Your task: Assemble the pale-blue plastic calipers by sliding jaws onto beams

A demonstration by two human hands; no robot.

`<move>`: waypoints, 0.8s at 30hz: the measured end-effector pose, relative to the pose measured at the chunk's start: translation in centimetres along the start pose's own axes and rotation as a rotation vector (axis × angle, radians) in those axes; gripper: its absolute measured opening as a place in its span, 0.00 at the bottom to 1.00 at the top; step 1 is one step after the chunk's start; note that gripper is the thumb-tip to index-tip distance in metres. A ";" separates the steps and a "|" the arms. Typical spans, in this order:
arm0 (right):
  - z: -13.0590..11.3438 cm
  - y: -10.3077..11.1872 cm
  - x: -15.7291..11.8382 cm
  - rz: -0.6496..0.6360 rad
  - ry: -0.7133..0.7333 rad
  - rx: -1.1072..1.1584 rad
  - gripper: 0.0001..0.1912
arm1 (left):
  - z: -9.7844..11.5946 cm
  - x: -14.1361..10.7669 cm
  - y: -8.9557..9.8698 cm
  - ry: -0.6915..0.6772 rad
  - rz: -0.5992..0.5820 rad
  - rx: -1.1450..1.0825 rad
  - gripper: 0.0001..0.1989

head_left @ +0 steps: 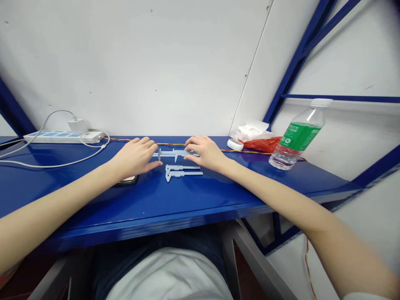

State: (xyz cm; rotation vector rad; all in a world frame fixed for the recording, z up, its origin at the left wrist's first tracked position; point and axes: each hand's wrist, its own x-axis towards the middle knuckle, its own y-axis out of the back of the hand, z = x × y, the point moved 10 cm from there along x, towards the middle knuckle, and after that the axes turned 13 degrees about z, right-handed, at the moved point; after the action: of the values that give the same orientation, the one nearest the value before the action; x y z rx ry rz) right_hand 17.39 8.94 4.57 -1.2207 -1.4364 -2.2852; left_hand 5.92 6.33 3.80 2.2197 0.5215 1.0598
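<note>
A light grey plastic vernier caliper lies crosswise at the back of the blue desk, between my two hands, with its jaws spread apart. My left hand has its fingers bent over the caliper's left end, thumb stretched along the near side. Around the right end, the fingers and thumb of my right hand are closed, hiding that end. Two more grey calipers, one upper and one lower, lie side by side just nearer to me; neither hand touches them.
Partly under my left wrist lies a phone. A power strip with a white charger and cables is at the back left. To the right are a water bottle, a red plastic bag, tissues and a small white case.
</note>
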 end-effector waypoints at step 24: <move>-5.2 1.4 0.1 0.145 0.260 -0.089 0.10 | 0.8 -0.2 -0.7 0.424 -0.097 -0.570 0.05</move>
State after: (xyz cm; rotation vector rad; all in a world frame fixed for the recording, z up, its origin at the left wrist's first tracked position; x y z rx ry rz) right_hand 15.24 3.98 4.56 -0.9706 -1.1305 -2.3267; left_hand 6.39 6.40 2.81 1.4686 0.4271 1.4267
